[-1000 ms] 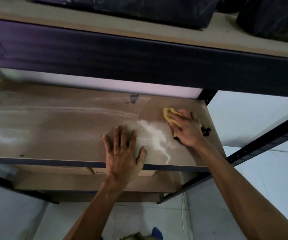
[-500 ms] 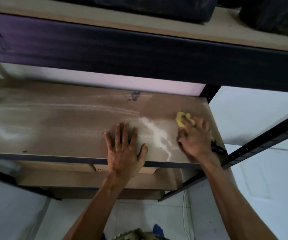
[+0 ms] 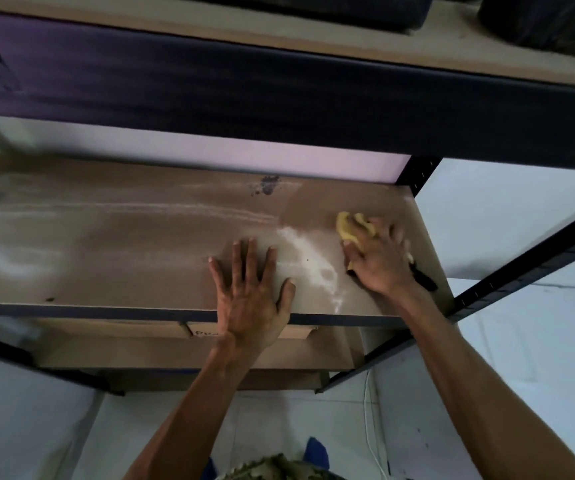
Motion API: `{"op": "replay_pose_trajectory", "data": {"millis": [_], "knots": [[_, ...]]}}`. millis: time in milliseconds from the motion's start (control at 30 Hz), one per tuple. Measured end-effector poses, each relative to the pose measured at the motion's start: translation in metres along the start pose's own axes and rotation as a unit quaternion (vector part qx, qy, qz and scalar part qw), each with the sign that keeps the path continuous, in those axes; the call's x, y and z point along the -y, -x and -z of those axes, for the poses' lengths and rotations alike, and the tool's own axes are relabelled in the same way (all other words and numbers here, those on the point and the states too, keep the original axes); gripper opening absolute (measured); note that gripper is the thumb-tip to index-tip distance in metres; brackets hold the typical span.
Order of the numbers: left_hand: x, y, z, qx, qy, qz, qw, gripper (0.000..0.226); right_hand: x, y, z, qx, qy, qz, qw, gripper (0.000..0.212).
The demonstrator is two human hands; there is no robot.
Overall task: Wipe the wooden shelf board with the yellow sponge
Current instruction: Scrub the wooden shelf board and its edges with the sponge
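The wooden shelf board [image 3: 123, 244] spans the middle of the view, brown with pale dust streaks and a white smear [image 3: 308, 258] right of centre. My right hand [image 3: 379, 261] presses the yellow sponge [image 3: 348, 228] onto the board near its right end; only the sponge's far edge shows past my fingers. My left hand [image 3: 249, 299] lies flat on the board near the front edge, fingers spread, holding nothing. A dark stain [image 3: 267, 185] marks the board near its back edge.
A dark metal beam [image 3: 279, 95] of the upper shelf hangs above the board. A black upright post [image 3: 417, 174] stands at the back right corner. A black object [image 3: 424, 277] lies under my right wrist. Lower shelves with cardboard [image 3: 189, 348] sit beneath.
My right hand with the sponge slid right and toward the front edge, then back away from me and slightly left. My left hand stays flat in place.
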State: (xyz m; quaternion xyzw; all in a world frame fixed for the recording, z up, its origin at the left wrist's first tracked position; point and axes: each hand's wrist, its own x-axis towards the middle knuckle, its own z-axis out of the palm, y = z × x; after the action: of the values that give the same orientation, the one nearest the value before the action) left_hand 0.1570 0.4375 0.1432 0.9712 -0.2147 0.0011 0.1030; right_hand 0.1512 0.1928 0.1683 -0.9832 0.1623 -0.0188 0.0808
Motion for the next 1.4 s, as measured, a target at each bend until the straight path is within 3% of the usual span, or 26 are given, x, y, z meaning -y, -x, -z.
{"op": "replay_pose_trajectory", "data": {"millis": [100,200,333,433,467,533,667,733,833,967,1067,1133,1233,1300,1400], "knots": [[0.001,0.0,0.001,-0.004,-0.003,-0.002,1.0,0.073,0.033,0.013,-0.006,0.01,-0.017,0.123,0.992,0.051],[0.002,0.0,0.002,-0.002,-0.004,-0.008,1.0,0.073,0.024,0.003,0.005,-0.001,-0.065,0.162,0.985,0.048],[0.001,0.0,0.002,0.009,-0.001,-0.006,1.0,0.073,-0.006,-0.052,0.011,-0.066,-0.047,0.013,0.997,0.048],[0.002,0.0,0.003,0.014,-0.001,-0.006,1.0,0.073,-0.005,-0.073,0.002,-0.017,-0.052,-0.086,0.995,0.052],[0.001,-0.001,0.004,0.013,0.002,-0.007,1.0,0.073,0.002,-0.072,-0.001,-0.001,-0.045,-0.071,0.996,0.053],[0.0,-0.001,0.003,0.011,0.005,-0.006,1.0,0.072,0.018,-0.058,-0.005,0.003,-0.019,0.043,0.999,0.052],[0.007,0.003,0.002,-0.006,0.01,0.015,1.0,0.074,0.033,-0.024,-0.009,0.036,-0.077,0.272,0.959,0.047],[0.011,0.006,0.002,-0.008,0.015,0.023,1.0,0.075,0.03,-0.043,-0.002,0.009,-0.11,0.266,0.958,0.042],[0.011,0.007,0.001,-0.008,0.017,0.026,0.999,0.076,0.031,-0.096,0.006,-0.075,-0.112,0.155,0.979,0.039],[0.011,0.005,-0.001,-0.022,0.019,0.028,0.999,0.074,0.053,-0.13,-0.006,-0.055,-0.099,0.094,0.989,0.041],[0.011,0.006,-0.003,-0.036,0.023,0.028,0.999,0.073,0.057,-0.114,-0.01,-0.05,-0.073,0.188,0.978,0.042],[0.011,0.006,-0.004,-0.037,0.02,0.028,0.999,0.074,0.051,-0.099,-0.009,-0.007,-0.076,0.293,0.953,0.041],[0.012,0.008,-0.006,-0.035,0.022,0.027,0.999,0.075,0.041,-0.084,-0.007,0.023,-0.07,0.38,0.922,0.039],[0.012,0.007,-0.005,-0.035,0.026,0.027,0.999,0.075,0.04,-0.093,-0.001,-0.027,-0.1,0.373,0.922,0.036],[0.011,0.006,-0.002,-0.026,0.025,0.027,0.999,0.073,0.048,-0.128,0.004,-0.106,-0.168,0.244,0.949,0.037]]}}
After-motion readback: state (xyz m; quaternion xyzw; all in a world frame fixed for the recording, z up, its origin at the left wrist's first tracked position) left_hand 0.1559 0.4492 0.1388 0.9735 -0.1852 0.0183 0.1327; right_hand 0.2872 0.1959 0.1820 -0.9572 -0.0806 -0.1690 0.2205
